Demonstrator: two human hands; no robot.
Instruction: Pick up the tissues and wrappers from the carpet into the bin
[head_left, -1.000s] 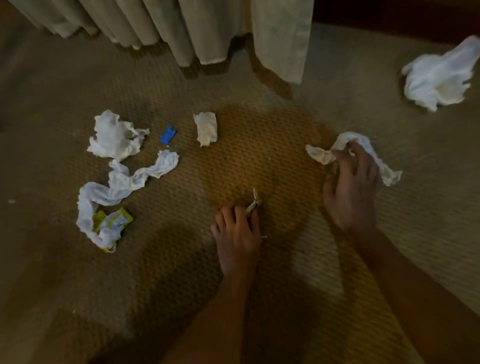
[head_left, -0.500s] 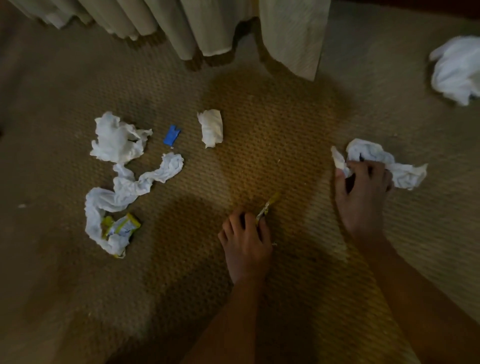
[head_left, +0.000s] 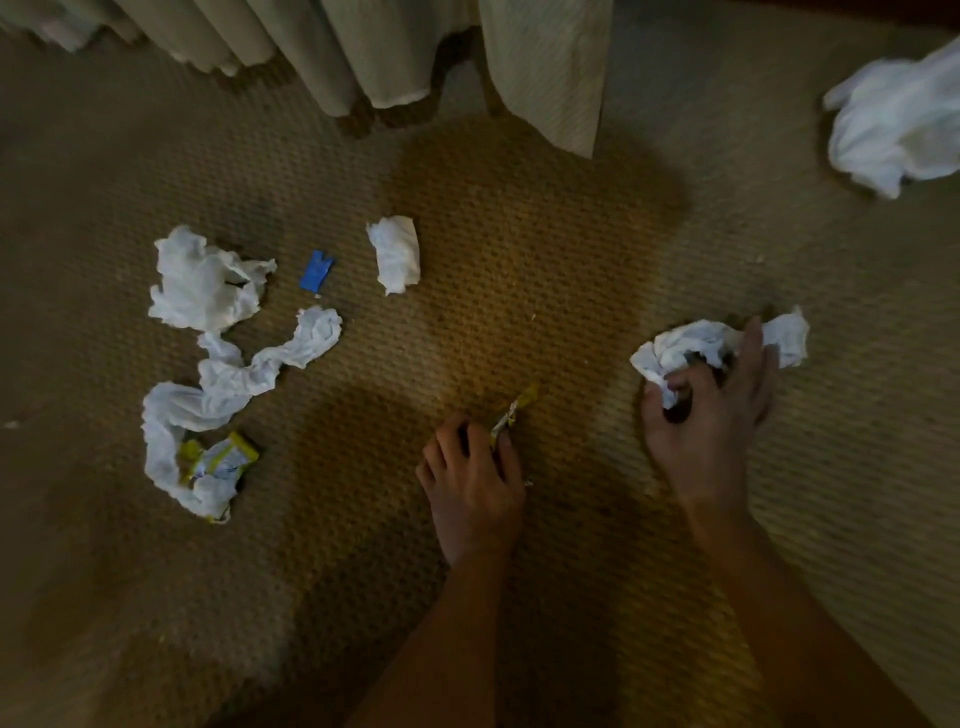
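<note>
My right hand (head_left: 709, 415) is closed on a crumpled white tissue (head_left: 691, 345) at the right of the tan carpet (head_left: 519, 260). My left hand (head_left: 475, 483) pinches a small yellow wrapper (head_left: 511, 415) near the middle. On the left lie a crumpled tissue (head_left: 202, 283), a long twisted tissue (head_left: 234, 384) and a yellow-and-white wrapper (head_left: 218, 462) at its lower end. A small blue wrapper (head_left: 317, 271) and a small tissue wad (head_left: 396, 253) lie further back. Another large tissue (head_left: 898, 119) sits at the far right. No bin is in view.
Beige curtains (head_left: 363, 47) hang down to the carpet along the top edge. A dark strip runs along the top right corner.
My right hand has gathered the tissue into a tighter bunch and curled its fingers around it. My left hand holds the wrapper much as before.
</note>
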